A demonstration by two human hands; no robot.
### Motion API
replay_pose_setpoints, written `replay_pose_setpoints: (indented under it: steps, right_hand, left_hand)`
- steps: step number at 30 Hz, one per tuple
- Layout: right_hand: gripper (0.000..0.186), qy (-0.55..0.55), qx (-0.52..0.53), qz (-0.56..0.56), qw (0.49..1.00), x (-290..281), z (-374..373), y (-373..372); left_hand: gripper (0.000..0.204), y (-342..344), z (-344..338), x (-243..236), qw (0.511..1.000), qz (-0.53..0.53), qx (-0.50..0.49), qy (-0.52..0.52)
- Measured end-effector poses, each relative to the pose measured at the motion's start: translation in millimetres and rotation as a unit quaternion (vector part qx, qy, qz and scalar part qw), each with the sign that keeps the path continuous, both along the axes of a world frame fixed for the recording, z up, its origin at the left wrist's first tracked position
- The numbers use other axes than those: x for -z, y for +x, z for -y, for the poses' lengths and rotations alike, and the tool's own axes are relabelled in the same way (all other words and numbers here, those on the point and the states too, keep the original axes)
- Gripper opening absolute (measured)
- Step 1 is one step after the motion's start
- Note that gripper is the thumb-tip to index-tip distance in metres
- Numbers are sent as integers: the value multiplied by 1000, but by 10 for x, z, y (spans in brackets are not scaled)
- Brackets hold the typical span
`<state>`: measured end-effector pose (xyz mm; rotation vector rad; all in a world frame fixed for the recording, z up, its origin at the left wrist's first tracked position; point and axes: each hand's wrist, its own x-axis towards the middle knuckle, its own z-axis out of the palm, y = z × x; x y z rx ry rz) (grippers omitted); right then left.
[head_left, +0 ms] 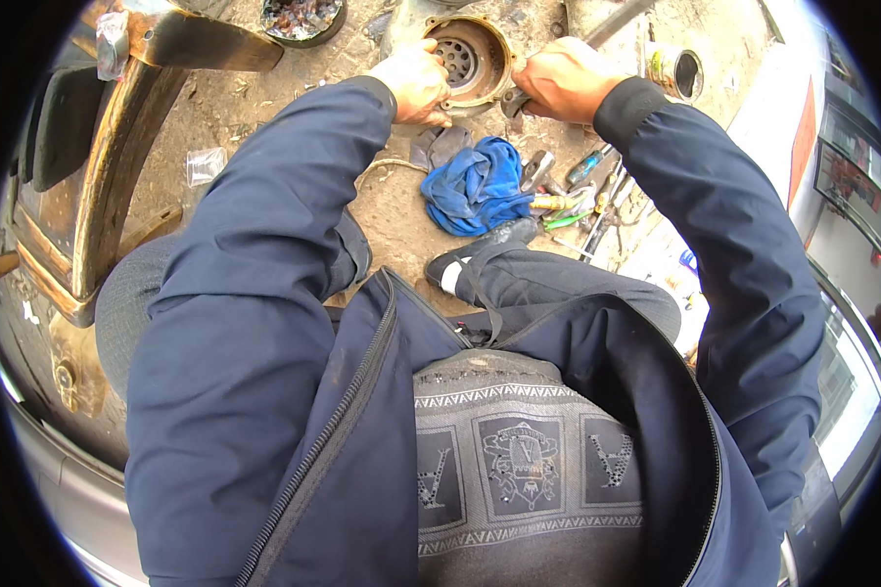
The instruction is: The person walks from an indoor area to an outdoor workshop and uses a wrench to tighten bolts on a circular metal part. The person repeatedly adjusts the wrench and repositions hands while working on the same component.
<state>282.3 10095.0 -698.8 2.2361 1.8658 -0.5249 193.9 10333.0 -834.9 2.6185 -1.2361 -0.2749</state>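
A round cast-metal housing [500, 61] with a flanged rim lies on the ground at the top middle, its hollow showing a perforated disc [456, 61] inside. My left hand [413, 82] is closed on the left side of that rim, its fingertips partly hidden. At the right side, my right hand [566, 80] wraps round a long dark metal tool [617, 22]. One end of the tool pokes out beside the rim, and its shaft runs up and away to the right. My hand covers its middle, so I cannot tell its exact kind.
Below the housing lies a crumpled blue cloth [476, 186], with a hammer head [536, 170], a blue-handled screwdriver [585, 166] and other tools beside it. An open tin [675, 72] lies at right. A wooden chair [117, 166] stands left; a round container [303, 20] sits at the top.
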Motion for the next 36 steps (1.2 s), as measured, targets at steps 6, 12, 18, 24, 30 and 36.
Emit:
replay_pose_setpoints:
  steps: [6, 12, 18, 24, 30, 36]
  right_hand:
    - [36, -2, -61, -24, 998, 65, -90, 180]
    - [61, -120, 288, -92, 945, 80, 231, -207]
    - [57, 262, 804, -481, 232, 527, -300, -1485]
    - [52, 353, 799, -455, 172, 561, -407, -1730]
    - [59, 88, 628, -195, 748, 111, 500, -955]
    - [49, -39, 323, -27, 945, 15, 581, -319]
  left_hand:
    - [51, -9, -13, 4, 999, 26, 22, 6]
    - [50, -2, -6, 10, 1000, 8, 14, 15]
    - [49, -14, 7, -17, 999, 9, 18, 29]
    - [51, -14, 26, -43, 997, 24, 25, 70]
    - [46, -6, 2, 16, 999, 33, 25, 25]
    - [46, -11, 7, 29, 999, 21, 22, 37]
